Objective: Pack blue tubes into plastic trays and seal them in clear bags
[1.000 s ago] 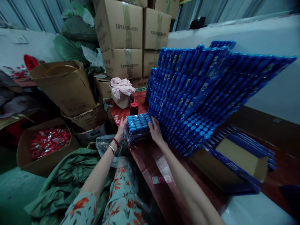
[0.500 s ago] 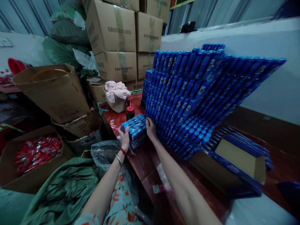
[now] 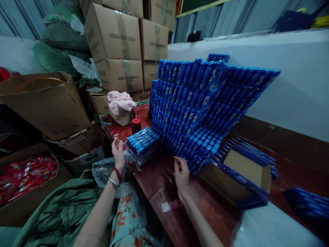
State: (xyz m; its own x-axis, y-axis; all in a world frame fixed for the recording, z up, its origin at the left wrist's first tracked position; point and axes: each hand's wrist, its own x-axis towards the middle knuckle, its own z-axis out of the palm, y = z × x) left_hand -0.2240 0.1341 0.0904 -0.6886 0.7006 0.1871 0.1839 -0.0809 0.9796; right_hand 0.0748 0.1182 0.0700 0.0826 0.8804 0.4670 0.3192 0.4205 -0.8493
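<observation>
A plastic-wrapped pack of blue capped tubes (image 3: 142, 143) lies on the red-brown table (image 3: 164, 192), beside a tall slanted stack of the same blue tubes (image 3: 197, 106). My left hand (image 3: 118, 152) hovers just left of the pack, fingers loosely apart, holding nothing. My right hand (image 3: 181, 173) is over the table in front of the stack, fingers slightly curled and empty. Neither hand touches the pack.
A red-capped dark bottle (image 3: 135, 125) and a tub with pink cloth (image 3: 120, 103) stand behind the pack. An open cardboard box (image 3: 245, 168) lies right of the stack. Cartons (image 3: 115, 37) are piled behind. A box of red items (image 3: 23, 175) and green sacking (image 3: 61, 212) lie left.
Both hands have let go of the pack and drawn back toward me; the right hand moved right, in front of the stack. The pack stays on the table. The camera turned right.
</observation>
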